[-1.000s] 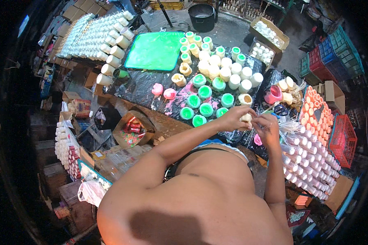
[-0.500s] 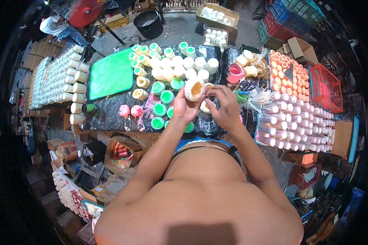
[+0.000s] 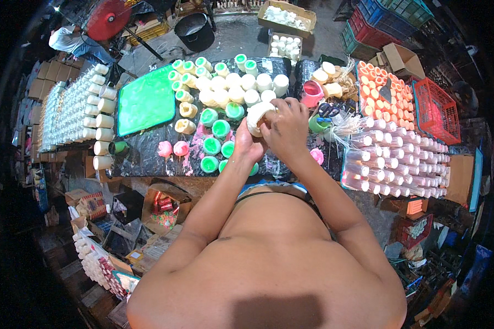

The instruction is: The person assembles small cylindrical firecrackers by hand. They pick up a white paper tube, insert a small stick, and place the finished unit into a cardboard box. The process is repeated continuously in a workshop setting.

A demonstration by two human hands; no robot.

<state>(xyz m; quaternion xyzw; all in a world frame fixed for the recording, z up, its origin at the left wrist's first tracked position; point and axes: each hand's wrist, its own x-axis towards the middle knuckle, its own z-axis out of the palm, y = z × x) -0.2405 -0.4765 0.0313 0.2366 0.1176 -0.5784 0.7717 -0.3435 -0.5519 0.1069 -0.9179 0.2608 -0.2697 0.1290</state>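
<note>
Both my hands meet over the black-covered table (image 3: 137,159). My left hand (image 3: 246,143) grips a cream-white cylinder candle (image 3: 256,116) from below and the side. My right hand (image 3: 284,127) closes over the same candle from the right, fingers curled on it. Beneath and to the left of my hands stand several green-topped candles (image 3: 220,129) and rows of white candles (image 3: 241,83). Two pink candles (image 3: 173,148) sit further left on the table.
A green tray (image 3: 147,101) lies at the table's left. Rows of glass candle jars (image 3: 400,159) fill the right side, orange-topped ones (image 3: 380,88) and a red crate (image 3: 437,109) behind them. White candle rows (image 3: 74,112) line the far left. A black bucket (image 3: 195,30) and boxes stand beyond.
The view has swung so the table sits more centred. My hands, still together on the white candle, have shifted slightly and the right hand now covers more of it.
</note>
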